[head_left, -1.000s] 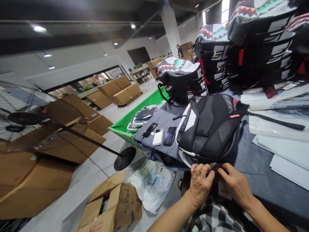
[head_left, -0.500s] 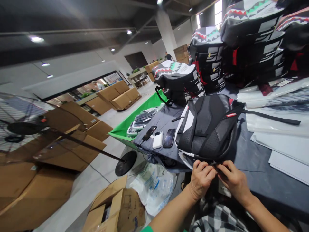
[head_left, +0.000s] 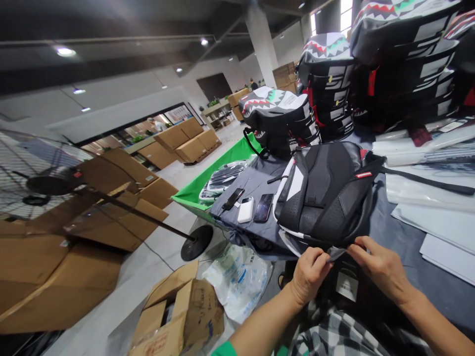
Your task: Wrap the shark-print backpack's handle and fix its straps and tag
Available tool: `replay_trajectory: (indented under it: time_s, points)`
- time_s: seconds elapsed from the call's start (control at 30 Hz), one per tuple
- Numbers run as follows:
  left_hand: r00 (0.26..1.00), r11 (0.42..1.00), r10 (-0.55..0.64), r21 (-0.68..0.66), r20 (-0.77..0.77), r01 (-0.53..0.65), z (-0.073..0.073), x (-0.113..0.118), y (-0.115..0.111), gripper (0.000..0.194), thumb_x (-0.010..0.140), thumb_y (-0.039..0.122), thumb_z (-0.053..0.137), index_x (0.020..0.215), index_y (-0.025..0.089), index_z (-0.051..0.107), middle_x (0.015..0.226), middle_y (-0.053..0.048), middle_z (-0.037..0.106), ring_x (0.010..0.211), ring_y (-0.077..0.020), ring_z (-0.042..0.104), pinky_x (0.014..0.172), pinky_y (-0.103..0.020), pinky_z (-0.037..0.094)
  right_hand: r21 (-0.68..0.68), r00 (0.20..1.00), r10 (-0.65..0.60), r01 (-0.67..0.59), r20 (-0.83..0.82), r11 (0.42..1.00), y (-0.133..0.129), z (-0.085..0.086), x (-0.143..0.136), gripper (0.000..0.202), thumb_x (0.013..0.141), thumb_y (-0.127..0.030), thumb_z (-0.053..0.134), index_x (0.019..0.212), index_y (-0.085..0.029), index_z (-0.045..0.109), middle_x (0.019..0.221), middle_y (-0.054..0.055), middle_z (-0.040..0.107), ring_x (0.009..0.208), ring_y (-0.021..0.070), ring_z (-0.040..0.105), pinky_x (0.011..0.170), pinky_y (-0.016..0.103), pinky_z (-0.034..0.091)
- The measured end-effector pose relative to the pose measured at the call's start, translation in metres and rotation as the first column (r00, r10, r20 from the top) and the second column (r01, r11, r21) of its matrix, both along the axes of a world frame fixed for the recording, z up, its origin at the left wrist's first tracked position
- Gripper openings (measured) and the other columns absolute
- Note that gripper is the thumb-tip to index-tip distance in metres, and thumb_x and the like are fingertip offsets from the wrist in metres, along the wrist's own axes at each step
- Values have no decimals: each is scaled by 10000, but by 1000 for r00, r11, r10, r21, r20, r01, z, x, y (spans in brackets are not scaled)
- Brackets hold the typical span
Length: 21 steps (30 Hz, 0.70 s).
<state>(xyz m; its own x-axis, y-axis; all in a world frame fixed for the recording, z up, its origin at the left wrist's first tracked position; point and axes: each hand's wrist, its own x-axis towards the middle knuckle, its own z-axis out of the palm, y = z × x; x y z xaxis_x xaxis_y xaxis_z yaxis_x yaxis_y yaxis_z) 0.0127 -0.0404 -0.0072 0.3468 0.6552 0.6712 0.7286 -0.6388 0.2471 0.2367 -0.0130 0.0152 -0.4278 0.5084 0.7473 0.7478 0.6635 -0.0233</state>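
Observation:
A black backpack (head_left: 322,188) lies on the grey-covered table with its padded back and straps facing up. At its near end, my left hand (head_left: 310,272) pinches a dark grey strip of fabric (head_left: 337,253) along the bag's edge. My right hand (head_left: 376,264) grips the same edge a little to the right, fingers closed. The strip stretches between both hands. Below them hangs a white label (head_left: 347,287) on dark material. One loose strap (head_left: 426,180) of the backpack trails to the right.
Two phones (head_left: 263,207) and a white power bank (head_left: 245,210) lie left of the backpack. Stacked shark-print backpacks (head_left: 276,118) stand behind. Plastic bags and white sheets (head_left: 441,227) cover the right side. A green bin (head_left: 185,193), fan base (head_left: 197,243) and open carton (head_left: 200,316) stand at left.
My right hand has moved right, away from my left, and the grey strip now shows stretched between them. The label below is more exposed. The view has shifted slightly.

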Motion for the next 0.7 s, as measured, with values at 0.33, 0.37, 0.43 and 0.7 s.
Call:
replay_trajectory:
  time_s: [0.33,0.37,0.43,0.7]
  points:
    - [989,998,38,62,-141,-30,8,4,1,131,918,281,682,960,170,626,865,-55,661,763,-178,618,664,-300,509,-15,990,132,-133,-58,991,2,-10,-14,306,1044,-225,406,866,-211,655,836,46,625,685,118,594,604,201,460]
    - [983,997,48,69,-176,-36,9,5,1,139,911,284,690,957,169,628,854,-51,661,756,-179,616,655,-304,487,-34,986,154,-157,-69,987,4,-8,-14,319,1049,-230,399,850,-213,647,832,41,621,680,114,591,602,198,458]
    - [976,995,63,92,-210,-45,13,7,2,100,914,254,680,931,171,628,813,-33,660,731,-168,605,652,-306,443,-71,979,188,-194,-83,978,6,-1,-12,336,1057,-253,397,833,-211,644,825,33,618,669,107,594,594,192,457]
    - [985,987,87,148,-149,-65,25,16,0,212,1010,202,521,809,178,582,734,8,660,706,-143,577,819,-329,390,3,999,38,-38,-35,999,0,4,-15,407,1078,-287,384,826,-194,690,777,21,631,595,94,574,506,206,396]
